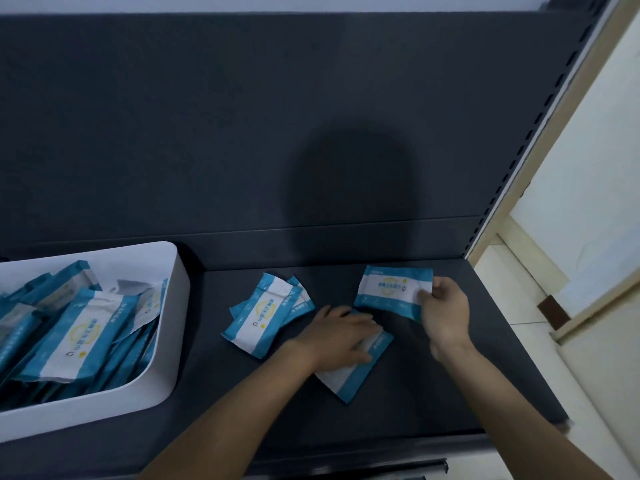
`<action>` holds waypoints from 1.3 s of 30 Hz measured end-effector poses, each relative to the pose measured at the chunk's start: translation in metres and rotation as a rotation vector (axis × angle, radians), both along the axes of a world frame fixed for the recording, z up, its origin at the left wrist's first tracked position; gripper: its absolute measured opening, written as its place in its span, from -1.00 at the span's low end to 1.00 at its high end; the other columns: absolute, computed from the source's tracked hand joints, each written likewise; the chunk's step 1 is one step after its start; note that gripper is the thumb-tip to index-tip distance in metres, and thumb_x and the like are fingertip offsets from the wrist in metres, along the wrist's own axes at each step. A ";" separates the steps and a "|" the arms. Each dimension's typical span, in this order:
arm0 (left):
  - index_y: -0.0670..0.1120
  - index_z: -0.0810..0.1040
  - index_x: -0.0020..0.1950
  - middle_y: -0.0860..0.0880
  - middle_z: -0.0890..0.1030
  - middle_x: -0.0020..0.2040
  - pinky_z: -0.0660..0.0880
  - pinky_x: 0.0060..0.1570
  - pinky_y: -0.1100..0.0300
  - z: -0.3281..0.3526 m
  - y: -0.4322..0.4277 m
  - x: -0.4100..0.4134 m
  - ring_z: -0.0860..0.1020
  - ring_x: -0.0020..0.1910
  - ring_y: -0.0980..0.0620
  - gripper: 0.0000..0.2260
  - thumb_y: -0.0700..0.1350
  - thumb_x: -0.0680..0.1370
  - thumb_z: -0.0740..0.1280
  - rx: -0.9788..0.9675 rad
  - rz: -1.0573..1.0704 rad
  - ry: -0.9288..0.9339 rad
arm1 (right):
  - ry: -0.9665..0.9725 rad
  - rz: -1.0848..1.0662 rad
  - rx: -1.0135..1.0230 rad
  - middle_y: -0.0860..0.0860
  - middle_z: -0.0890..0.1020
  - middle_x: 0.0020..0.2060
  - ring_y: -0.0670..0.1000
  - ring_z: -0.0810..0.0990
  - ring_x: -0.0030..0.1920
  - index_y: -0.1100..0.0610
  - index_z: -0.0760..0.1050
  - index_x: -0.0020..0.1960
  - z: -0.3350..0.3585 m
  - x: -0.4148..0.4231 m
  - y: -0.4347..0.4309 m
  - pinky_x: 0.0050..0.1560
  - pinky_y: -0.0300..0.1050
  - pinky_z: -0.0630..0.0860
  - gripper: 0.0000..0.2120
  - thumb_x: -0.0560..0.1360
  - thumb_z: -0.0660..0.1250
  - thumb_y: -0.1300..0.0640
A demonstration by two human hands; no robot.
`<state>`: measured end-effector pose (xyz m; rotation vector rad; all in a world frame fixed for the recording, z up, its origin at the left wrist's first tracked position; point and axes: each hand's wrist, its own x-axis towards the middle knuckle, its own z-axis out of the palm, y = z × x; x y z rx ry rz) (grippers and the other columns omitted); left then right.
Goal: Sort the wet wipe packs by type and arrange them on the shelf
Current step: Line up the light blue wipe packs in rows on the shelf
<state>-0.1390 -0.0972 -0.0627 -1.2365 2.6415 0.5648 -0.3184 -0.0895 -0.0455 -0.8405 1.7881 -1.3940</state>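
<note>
Looking down at a dark grey metal shelf (pixel 433 368) with a matching dark back panel (pixel 242 116), and both bare hands are busy with wet wipe packs. The right hand (pixel 445 315) is pinching the right edge of a flat teal-and-white plastic wipe pack (pixel 388 292) between thumb and curled fingers, so that pack sits tilted, just behind the other hand; can't tell if its far edge touches the shelf. The left hand (pixel 341 336) lies palm down with the fingers loosely spread across a second teal-and-white pack (pixel 349 375), pressing it flat on the shelf, its near corner poking out toward the shelf's front edge.

Just left of that hand there's a small loose pile of two or three more teal-and-white packs (pixel 268 311), overlapping each other at an angle on the shelf. Further left sits a white rounded plastic bin (pixel 173 327), stuffed with lots of the same kind of packs lying every which way. A round shadow (pixel 349 181) falls on the back panel above the hands. Pale wall and floor tiles show off to the right.
</note>
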 end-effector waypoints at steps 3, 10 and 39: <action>0.02 0.31 0.43 -0.07 0.36 0.35 0.23 0.35 0.00 -0.002 -0.002 -0.002 0.30 0.31 -0.13 -0.42 0.31 0.51 0.18 -0.183 0.262 -0.101 | -0.046 -0.018 -0.019 -0.02 0.60 -0.14 -0.09 0.60 -0.15 0.20 0.45 0.03 0.005 -0.006 0.005 -0.28 -0.26 0.49 -0.86 0.55 0.19 0.37; -0.13 0.45 0.08 -0.12 0.61 0.05 0.34 -0.16 0.15 0.003 0.005 0.011 0.57 0.02 -0.10 -0.63 0.17 0.60 0.16 -0.090 0.607 -0.049 | -0.157 0.191 0.104 0.06 0.62 -0.04 0.04 0.64 -0.07 0.12 0.47 0.15 -0.005 -0.003 0.010 -0.23 -0.11 0.59 -0.68 0.51 0.16 0.43; -0.13 0.47 -0.27 -0.06 0.54 -0.32 0.41 -0.34 0.17 0.008 -0.008 0.137 0.52 -0.32 0.02 -0.69 0.06 0.46 0.46 -0.082 1.084 0.562 | 0.773 1.054 0.364 -0.07 0.53 -0.15 -0.11 0.51 -0.18 0.04 0.39 -0.11 0.010 0.041 0.004 -0.30 -0.27 0.38 -0.64 0.30 0.54 -0.03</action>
